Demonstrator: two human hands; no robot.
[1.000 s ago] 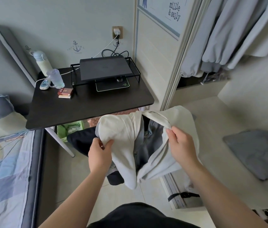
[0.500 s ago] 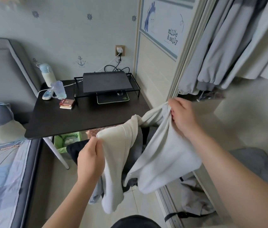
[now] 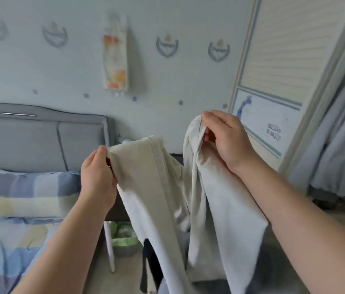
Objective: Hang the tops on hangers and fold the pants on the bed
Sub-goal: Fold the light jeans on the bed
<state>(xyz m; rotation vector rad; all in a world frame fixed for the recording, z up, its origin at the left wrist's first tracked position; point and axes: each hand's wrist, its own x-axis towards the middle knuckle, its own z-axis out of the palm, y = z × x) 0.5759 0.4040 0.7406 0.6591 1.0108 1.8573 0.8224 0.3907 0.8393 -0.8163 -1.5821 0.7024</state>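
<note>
The cream garment (image 3: 146, 183) hangs in the air in front of the person, held up by both hands. The left hand (image 3: 98, 179) grips one upper corner, fingers curled over the edge with the thumb on the near side. The right hand (image 3: 226, 139) sits higher and pinches a bunched fold of the other upper edge between thumb and fingers. The top edge sags in a dip between the hands. Two long panels drop from the grips and run out of the bottom of the frame, so the lower hem cannot be seen. Whether it is a top or pants cannot be told.

The bed (image 3: 8, 255) lies low on the left, with a checked pillow (image 3: 33, 194) against the grey headboard (image 3: 40, 134). The garment is well apart from the bed, to its right. A dark surface (image 3: 118, 211) shows as a thin edge behind the cloth, with its white leg (image 3: 110, 245) and a green bin (image 3: 125, 238) beneath. A dark cloth (image 3: 148, 262) hangs just behind the lower panels.

On the right the wardrobe door (image 3: 284, 60) stands beside hanging grey clothes (image 3: 336, 155). The right forearm is near these. Bare floor (image 3: 103, 279) shows between bed and garment.
</note>
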